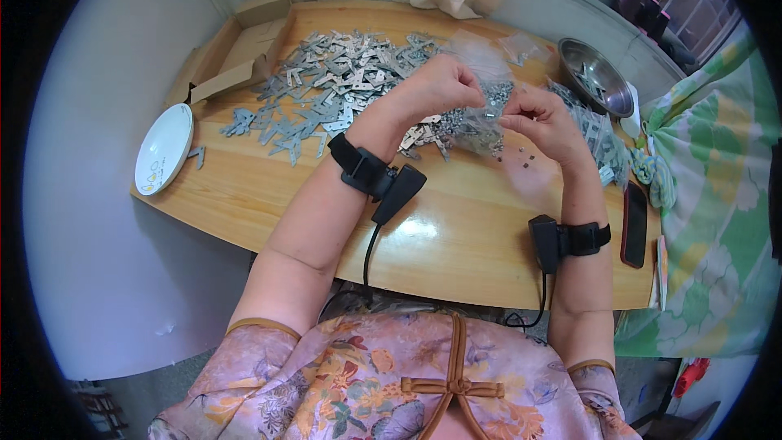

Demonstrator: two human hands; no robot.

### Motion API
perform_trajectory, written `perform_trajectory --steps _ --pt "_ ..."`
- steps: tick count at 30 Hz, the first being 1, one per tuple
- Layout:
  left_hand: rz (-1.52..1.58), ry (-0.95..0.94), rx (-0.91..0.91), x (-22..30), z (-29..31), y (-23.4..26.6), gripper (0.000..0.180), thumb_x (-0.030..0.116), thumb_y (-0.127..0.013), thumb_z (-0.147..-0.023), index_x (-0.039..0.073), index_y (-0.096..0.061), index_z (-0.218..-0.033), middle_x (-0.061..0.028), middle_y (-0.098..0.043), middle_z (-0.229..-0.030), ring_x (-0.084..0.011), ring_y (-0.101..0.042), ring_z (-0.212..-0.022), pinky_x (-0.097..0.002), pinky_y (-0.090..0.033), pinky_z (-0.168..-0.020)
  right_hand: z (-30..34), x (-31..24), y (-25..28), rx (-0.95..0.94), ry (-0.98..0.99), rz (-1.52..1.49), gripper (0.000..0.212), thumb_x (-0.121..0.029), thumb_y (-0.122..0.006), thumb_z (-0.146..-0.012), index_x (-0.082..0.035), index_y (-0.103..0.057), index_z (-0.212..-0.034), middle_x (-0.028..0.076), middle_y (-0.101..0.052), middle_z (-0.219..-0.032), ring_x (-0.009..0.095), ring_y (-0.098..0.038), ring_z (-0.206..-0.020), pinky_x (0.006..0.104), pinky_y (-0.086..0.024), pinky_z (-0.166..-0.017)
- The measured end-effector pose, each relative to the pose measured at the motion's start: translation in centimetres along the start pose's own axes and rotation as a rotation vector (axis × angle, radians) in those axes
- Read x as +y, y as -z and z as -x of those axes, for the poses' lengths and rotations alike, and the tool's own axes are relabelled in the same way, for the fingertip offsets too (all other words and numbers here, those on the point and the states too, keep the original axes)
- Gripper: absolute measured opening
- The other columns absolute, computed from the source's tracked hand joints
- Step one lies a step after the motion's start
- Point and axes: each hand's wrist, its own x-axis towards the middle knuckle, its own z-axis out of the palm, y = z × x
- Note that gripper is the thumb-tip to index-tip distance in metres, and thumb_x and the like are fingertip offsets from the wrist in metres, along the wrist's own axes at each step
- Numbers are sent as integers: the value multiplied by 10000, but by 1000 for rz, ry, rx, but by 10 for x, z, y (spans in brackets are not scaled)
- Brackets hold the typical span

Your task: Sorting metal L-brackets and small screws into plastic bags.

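My left hand (440, 85) is closed, its fingertips pinched above a heap of small metal pieces. Facing it, my right hand (544, 121) is closed in a pinch too, a short gap away. What either pinch holds is too small or too clear to make out. Beneath and between the hands lies a clear plastic bag (476, 140) with many small metal fittings in and around it. A few loose dark pieces (528, 158) rest on the wood beside my right wrist. Left of my left hand spreads a large pile of flat metal corner brackets (342, 73).
An open cardboard box (232, 80) and a white plate (164, 151) stand on the table's left. At right are a steel bowl (593, 73), clear bags of brackets (601, 143) and a phone (634, 224). Cabled black devices (399, 193) are strapped to both wrists.
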Motion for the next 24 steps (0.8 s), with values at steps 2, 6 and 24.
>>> perform_trajectory --steps 2,6,24 --pt "64 -4 -18 1 0 1 155 155 -670 -698 0 -663 -704 16 -566 -616 -61 -475 -571 -224 -376 -521 1 4 2 -3 55 -5 85 -60 -680 -736 -16 -609 -719 -16 -476 -655 82 -433 -631 226 -344 -557" --pt "-4 60 -2 6 3 -3 139 145 -664 -703 6 -661 -699 18 -556 -607 -61 -465 -561 -225 -364 -514 5 12 0 36 35 25 100 -70 -686 -733 -19 -604 -709 -24 -476 -656 74 -428 -630 222 -333 -549" --pt "37 117 29 2 6 8 108 132 -670 -693 25 -653 -704 12 -544 -620 -76 -471 -553 -225 -363 -509 2 6 -5 128 65 -72 97 -82 -674 -748 -3 -619 -736 6 -553 -778 77 -476 -685 220 -381 -611"
